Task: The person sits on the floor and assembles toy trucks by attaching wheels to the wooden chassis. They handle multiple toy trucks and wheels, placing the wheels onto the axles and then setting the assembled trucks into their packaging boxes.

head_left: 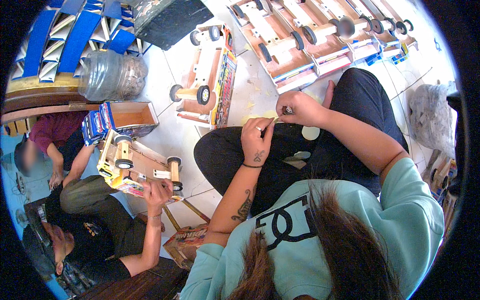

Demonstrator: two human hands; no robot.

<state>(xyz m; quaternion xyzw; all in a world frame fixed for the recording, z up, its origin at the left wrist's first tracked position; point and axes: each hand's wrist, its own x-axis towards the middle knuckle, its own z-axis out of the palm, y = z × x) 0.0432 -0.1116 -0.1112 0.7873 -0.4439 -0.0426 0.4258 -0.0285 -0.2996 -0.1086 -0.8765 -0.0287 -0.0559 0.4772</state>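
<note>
In front of my crossed legs, my two hands meet. My left hand (257, 136), with a ring on one finger, pinches a small pale-yellow piece (275, 120) at its fingertips. My right hand (301, 109) is closed right beside it, its fingertips at the same piece. Something small and dark shows in its curled fingers, too small to name. A pale round disc (310, 133) lies on my dark trousers, and more pale scraps (298, 156) rest lower on my lap. Yellowish scraps (253, 105) are scattered on the white tiles beyond my hands.
An upturned wooden toy truck (202, 75) lies ahead, with several more (300, 45) at far right. To my left, a co-worker's hand (157, 192) holds another toy truck (137, 162); a second person sits behind. A clear plastic jar (112, 75) stands at far left.
</note>
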